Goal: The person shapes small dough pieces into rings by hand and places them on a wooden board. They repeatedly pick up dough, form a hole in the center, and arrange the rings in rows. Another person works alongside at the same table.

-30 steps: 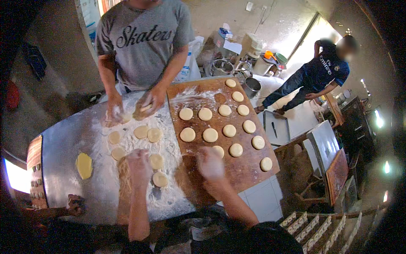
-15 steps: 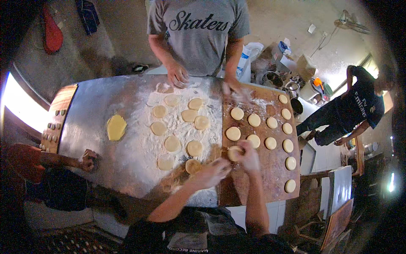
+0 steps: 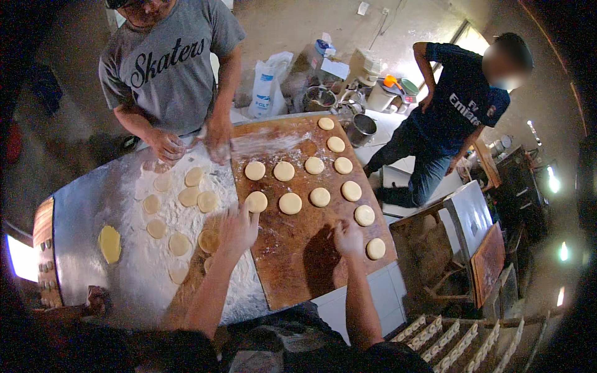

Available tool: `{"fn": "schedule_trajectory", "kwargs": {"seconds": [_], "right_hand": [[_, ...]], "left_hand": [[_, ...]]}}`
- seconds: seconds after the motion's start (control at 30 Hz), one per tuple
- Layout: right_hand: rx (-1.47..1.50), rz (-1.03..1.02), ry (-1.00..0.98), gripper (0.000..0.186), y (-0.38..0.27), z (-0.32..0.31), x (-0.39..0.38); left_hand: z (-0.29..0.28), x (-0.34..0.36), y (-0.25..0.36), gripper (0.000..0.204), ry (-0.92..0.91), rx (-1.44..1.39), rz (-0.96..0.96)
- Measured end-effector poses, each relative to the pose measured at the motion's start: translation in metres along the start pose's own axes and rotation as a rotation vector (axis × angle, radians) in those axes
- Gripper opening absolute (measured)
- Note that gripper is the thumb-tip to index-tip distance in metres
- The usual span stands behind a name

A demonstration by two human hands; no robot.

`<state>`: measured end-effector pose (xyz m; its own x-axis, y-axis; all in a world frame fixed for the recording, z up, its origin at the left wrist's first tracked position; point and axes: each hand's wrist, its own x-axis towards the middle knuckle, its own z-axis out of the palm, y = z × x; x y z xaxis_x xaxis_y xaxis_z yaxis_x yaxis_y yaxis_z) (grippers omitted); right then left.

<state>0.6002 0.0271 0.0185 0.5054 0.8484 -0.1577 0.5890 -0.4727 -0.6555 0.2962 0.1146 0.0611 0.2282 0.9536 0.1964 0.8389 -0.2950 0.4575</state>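
Note:
My left hand (image 3: 236, 231) reaches over the seam between the floured metal surface and the brown wooden board (image 3: 283, 261), its fingers stretched toward a thick dough round (image 3: 255, 202). Its fingertips seem to touch that round's near edge. My right hand (image 3: 349, 239) hovers above the board's right part, fingers curled in and blurred by motion; whatever is in them is hidden. Several more pale dough rounds (image 3: 290, 204) lie in rows on the board. Thinner, flattened dough discs (image 3: 179, 244) rest on the white flour to the left.
Across the table a person's floury hands (image 3: 168, 147) work at the board's far edge. A yellow dough slab (image 3: 109, 244) lies on the metal at left. Metal pots (image 3: 360, 130) stand beyond the board; another person (image 3: 448, 118) stands at right. A slatted rack (image 3: 460, 342) sits lower right.
The view has swung to the right. My hands, earlier close together with a dough round in the right one, are now apart; the left is by a round on the board.

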Motion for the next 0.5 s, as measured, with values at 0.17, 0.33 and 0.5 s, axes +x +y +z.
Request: {"fn": "schedule_trajectory", "kwargs": {"seconds": [0.17, 0.33, 0.5], "right_hand": [[-0.324, -0.262, 0.229, 0.048, -0.012, 0.049, 0.083], [0.121, -0.473, 0.145, 0.022, -0.083, 0.066, 0.081], [0.356, -0.920, -0.214, 0.031, -0.175, 0.121, 0.012]], "left_hand": [[0.033, 0.060, 0.007, 0.039, -0.146, 0.173, 0.130], [-0.025, 0.015, -0.004, 0.034, -0.342, -0.260, -0.096], [-0.106, -0.095, -0.076, 0.033, -0.226, -0.393, -0.322]]}}
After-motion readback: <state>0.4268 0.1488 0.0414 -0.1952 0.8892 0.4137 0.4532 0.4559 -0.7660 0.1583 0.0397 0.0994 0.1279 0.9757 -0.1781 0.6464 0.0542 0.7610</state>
